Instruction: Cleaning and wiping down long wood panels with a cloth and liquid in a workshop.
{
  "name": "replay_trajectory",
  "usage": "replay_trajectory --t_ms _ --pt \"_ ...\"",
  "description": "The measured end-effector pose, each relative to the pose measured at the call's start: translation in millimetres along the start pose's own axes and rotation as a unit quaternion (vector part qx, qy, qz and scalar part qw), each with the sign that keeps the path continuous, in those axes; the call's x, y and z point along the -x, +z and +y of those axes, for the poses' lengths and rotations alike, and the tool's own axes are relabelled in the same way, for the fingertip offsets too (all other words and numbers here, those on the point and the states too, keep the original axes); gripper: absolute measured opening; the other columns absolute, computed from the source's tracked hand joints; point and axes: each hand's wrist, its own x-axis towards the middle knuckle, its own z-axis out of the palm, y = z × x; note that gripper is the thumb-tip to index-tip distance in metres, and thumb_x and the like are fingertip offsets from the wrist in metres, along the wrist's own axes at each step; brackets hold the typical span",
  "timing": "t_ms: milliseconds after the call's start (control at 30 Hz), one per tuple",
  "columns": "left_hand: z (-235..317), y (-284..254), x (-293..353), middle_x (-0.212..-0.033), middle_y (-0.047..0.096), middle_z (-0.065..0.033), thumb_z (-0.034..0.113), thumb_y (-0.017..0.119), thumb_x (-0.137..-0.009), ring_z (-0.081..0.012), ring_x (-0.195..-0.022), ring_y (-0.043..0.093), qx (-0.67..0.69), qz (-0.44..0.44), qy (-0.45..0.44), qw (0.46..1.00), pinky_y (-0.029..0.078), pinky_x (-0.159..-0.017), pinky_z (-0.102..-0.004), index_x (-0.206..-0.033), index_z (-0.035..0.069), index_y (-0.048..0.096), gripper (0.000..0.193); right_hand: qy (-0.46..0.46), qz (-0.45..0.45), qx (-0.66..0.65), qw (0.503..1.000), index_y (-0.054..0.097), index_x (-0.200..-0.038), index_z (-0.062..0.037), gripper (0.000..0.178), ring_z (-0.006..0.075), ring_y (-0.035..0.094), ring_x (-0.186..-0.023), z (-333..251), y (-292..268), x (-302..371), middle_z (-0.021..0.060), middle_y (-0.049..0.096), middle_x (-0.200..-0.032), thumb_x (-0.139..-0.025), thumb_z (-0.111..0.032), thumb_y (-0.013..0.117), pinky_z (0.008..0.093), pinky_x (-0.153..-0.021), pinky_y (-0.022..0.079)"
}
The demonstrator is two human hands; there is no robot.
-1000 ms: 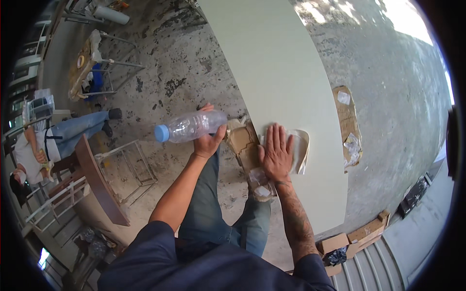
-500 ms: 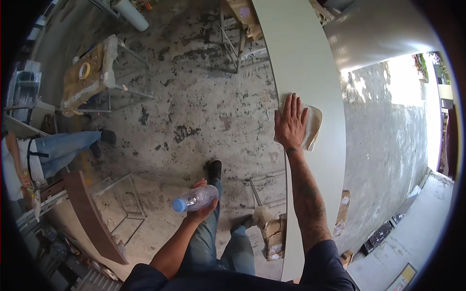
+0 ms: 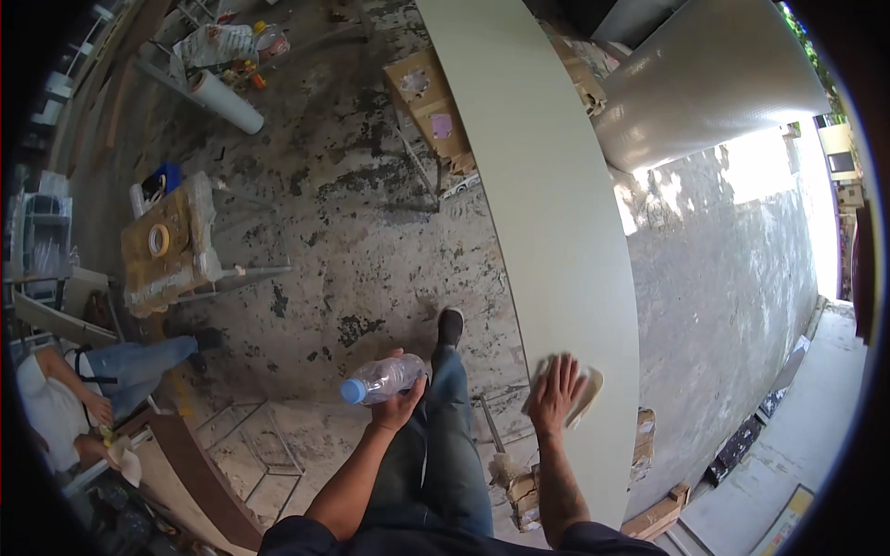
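Landmark: the long pale board (image 3: 547, 232). From my remote station I see the left hand (image 3: 399, 410) to the left of the board, fingers clamped around a clear plastic bottle (image 3: 397, 375). Bottle is held sideways, blue cap (image 3: 353, 390) pointing left, well apart from the board.

Right hand (image 3: 554, 391): palm down on the board near its left edge, fingers extended and slightly apart. I note a cream cloth (image 3: 586, 400) on the board, partly under that hand and showing past its right side.

Left of the board: the wearer's dark shoe (image 3: 451, 326) on the stained floor (image 3: 343, 250); farther left, a worn stand (image 3: 139, 278) carrying a roll of tape (image 3: 159, 241). I also log a co-worker (image 3: 54, 394) in a white top, far left of the board, near a dark brown panel (image 3: 199, 473).

Right of the board's far part: a large silvery roll (image 3: 714, 83). At its far left edge: a cardboard-topped support (image 3: 426, 102).
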Motion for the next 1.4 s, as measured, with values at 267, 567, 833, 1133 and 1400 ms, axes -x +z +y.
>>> replay_trajectory --t_ms 267,567,833,1133,1400 --pt "15 11 -194 -0.124 0.055 -0.0097 0.021 0.073 -0.09 -0.0197 -0.113 0.056 0.152 -0.04 -0.052 0.986 0.047 -0.099 -0.0358 -0.142 0.004 0.04 0.065 -0.099 -0.07 -0.023 0.992 0.048 -0.146 -0.0092 0.059 0.0409 0.03 -0.148 30 -4 -28 0.0185 0.04 -0.157 -0.091 -0.026 0.054 0.0642 -0.12 0.009" --pt "78 30 -521 -0.125 0.057 -0.0136 0.027 0.076 -0.086 -0.0249 -0.114 0.057 0.079 -0.028 0.17 0.982 0.048 -0.098 -0.0381 -0.14 0.003 0.043 0.068 -0.205 -0.003 -0.016 0.979 0.044 -0.151 -0.0107 0.059 0.0331 0.031 -0.149 -62 -59 -427 0.0126 0.038 -0.159 -0.094 -0.023 0.055 0.0556 -0.123 0.016" --pt "87 38 -676 -0.131 0.053 -0.0165 0.032 0.08 -0.082 -0.0319 -0.121 0.055 0.087 -0.072 0.277 0.954 0.046 -0.103 -0.043 -0.14 0.006 0.044 0.073 -0.249 0.09 -0.075 0.961 0.048 -0.148 -0.0091 0.051 0.0351 0.033 -0.148 -182 -79 -756 0.0142 0.041 -0.157 -0.1 -0.024 0.05 0.0498 -0.121 0.026" --pt "77 29 -670 -0.123 0.062 -0.0113 0.036 0.088 -0.068 -0.0319 -0.123 0.057 0.059 -0.236 0.236 0.941 0.035 -0.107 -0.0533 -0.129 0.006 0.052 0.077 -0.214 0.143 -0.032 0.966 0.038 -0.155 -0.0178 0.055 0.028 0.028 -0.15 -320 -70 -988 0.0068 0.035 -0.162 -0.104 -0.038 0.039 0.0439 -0.123 0.024" --pt "65 24 -659 -0.133 0.062 -0.0084 0.029 0.06 -0.093 -0.025 -0.134 0.052 0.052 -0.25 0.22 0.941 0.027 -0.116 -0.0497 -0.136 0.007 0.05 0.049 -0.351 0.133 -0.089 0.923 0.045 -0.15 -0.016 0.05 0.0248 0.043 -0.143 -486 -30 -952 0.0025 0.045 -0.156 -0.102 -0.028 0.047 0.0501 -0.119 0.032"
